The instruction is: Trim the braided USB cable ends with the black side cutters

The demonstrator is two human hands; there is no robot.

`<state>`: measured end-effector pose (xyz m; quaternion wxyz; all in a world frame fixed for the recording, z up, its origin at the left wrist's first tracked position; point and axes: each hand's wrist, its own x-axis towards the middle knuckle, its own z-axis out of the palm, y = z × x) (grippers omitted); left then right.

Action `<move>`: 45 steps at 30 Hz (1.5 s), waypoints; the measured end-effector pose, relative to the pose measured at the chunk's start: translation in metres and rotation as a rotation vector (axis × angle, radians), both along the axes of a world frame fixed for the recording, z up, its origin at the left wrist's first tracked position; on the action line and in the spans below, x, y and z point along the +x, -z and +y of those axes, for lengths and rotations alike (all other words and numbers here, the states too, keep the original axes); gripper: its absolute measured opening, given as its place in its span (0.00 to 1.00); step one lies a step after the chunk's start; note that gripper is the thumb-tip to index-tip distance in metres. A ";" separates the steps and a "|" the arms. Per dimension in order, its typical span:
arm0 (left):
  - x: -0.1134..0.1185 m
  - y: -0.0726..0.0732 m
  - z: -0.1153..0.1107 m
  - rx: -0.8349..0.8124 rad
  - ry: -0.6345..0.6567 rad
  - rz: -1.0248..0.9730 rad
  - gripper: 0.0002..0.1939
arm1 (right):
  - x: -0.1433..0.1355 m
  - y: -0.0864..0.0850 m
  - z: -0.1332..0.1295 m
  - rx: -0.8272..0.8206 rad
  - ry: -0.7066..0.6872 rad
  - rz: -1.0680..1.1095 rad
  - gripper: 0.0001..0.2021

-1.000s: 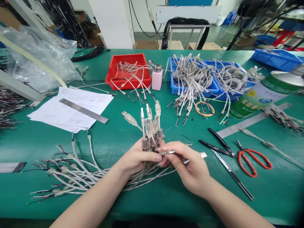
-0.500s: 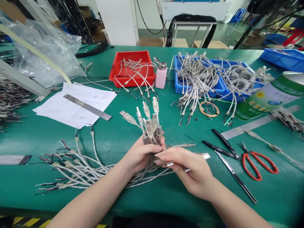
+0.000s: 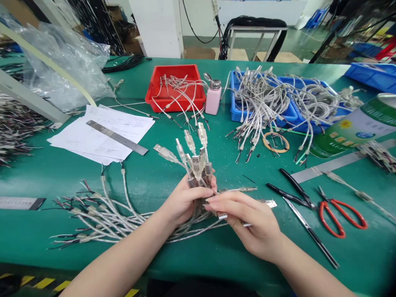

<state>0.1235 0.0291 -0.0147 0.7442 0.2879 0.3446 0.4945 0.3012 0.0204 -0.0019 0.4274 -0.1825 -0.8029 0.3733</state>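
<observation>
Left hand (image 3: 183, 203) gripped the plug bunch (image 3: 196, 166), tips toward far edge of worktop (image 3: 198, 260); right hand (image 3: 254, 221), just beside it, pinched one plug (image 3: 222, 216), tip rightward.

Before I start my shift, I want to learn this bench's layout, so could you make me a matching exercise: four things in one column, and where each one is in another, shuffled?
Things:
1. Pink bottle
2. Cluster of USB plugs
3. White papers
4. Red-handled snips

Places:
A. Under a metal ruler
B. Beside the red tray
C. Next to the black-handled pliers
D. Sticking up from the left hand

Pairs: 1-B, 2-D, 3-A, 4-C
</observation>
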 end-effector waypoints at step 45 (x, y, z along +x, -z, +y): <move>0.007 0.000 -0.011 0.063 -0.021 0.163 0.11 | 0.009 0.002 0.006 -0.264 0.175 0.074 0.14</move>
